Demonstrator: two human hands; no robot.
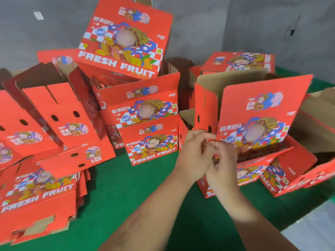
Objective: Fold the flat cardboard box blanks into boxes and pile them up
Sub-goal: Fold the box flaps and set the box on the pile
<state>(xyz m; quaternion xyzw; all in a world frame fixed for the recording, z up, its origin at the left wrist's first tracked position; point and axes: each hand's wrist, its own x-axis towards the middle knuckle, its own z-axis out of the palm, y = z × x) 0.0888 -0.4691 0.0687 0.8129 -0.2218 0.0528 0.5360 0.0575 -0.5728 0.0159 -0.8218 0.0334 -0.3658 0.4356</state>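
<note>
Folding step: both hands meet at the half-formed box [253, 127] on the right of the table [137, 187]. Left hand [194, 153] and right hand [223, 160] pinch a small red flap edge. Next, likely tucking it in.

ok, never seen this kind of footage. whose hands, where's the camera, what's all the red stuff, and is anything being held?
No robot here: a person is working with bare hands, and the single picture comes from a camera worn on the head, looking forward and down. The left hand and right hand meet in the middle, fingers curled, pinching a small dark red item that is too blurred to identify. Just behind them stands a half-folded red printed cardboard box with its flaps open. On the green table cover lie a stack of flat red cardboard blanks at the left and a pile of folded red "FRESH FRUIT" boxes in the centre, with more beyond.
</note>
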